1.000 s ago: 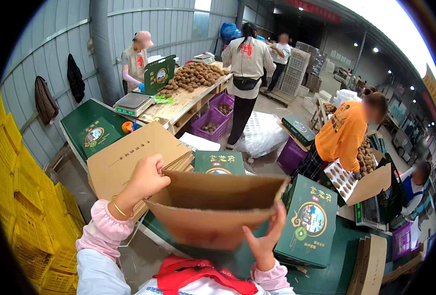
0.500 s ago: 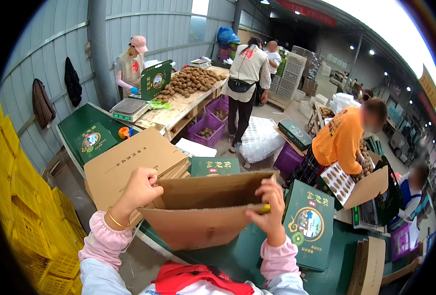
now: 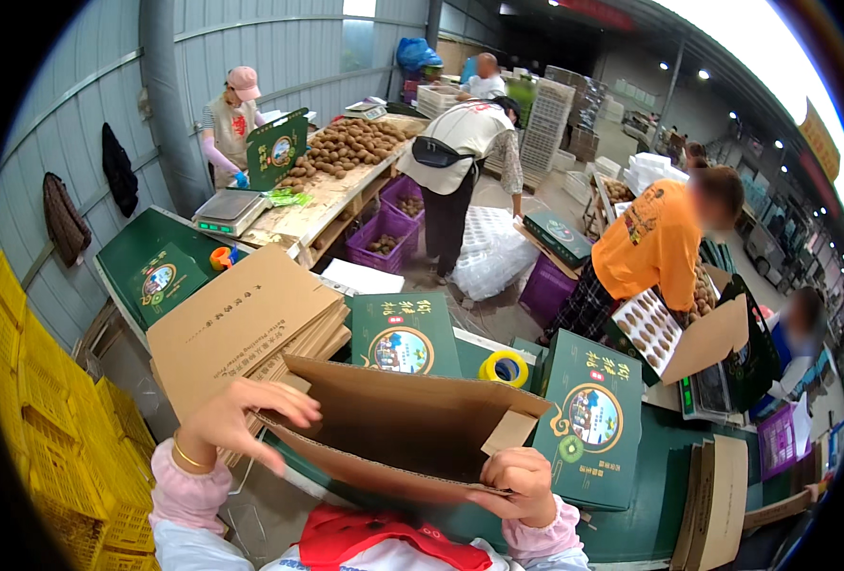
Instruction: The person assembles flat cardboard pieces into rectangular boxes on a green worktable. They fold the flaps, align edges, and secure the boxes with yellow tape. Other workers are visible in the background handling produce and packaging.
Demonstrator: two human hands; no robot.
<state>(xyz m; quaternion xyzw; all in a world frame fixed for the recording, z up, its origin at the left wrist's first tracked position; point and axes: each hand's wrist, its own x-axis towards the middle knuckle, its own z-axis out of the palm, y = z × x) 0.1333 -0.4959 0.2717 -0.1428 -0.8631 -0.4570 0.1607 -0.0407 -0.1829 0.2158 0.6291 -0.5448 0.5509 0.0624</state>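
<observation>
Grey ribbed wall point(image 3: 69, 95) lines the left of a busy shed, and a green table point(image 3: 658, 476) spreads beneath the work. At the clock's centre, close before the person, is the carton point(image 3: 412, 409); I cannot tell whether its base rests on the table. At its nine o'clock end the left hand point(image 3: 239, 417) is spread wide, thumb well apart from the fingers; whether it touches the board is unclear. At four o'clock the right hand point(image 3: 519, 482) is curled closed on the near corner.

To handle this well, I would keep the right grip firm but light so the edge does not crease, and press evenly at both ends so the mouth stays square. The carton is plain brown board, open on top and dark inside, with a paler end flap point(image 3: 509, 432) at the right.

Outward, yellow tape point(image 3: 487, 368) lies at two o'clock, one green box point(image 3: 588, 466) at three and another point(image 3: 405, 319) at twelve. Flat cartons point(image 3: 236, 333) are stacked at ten, yellow crates point(image 3: 55, 447) stand at nine, and far off near twelve is heaped brown fruit point(image 3: 350, 147).
</observation>
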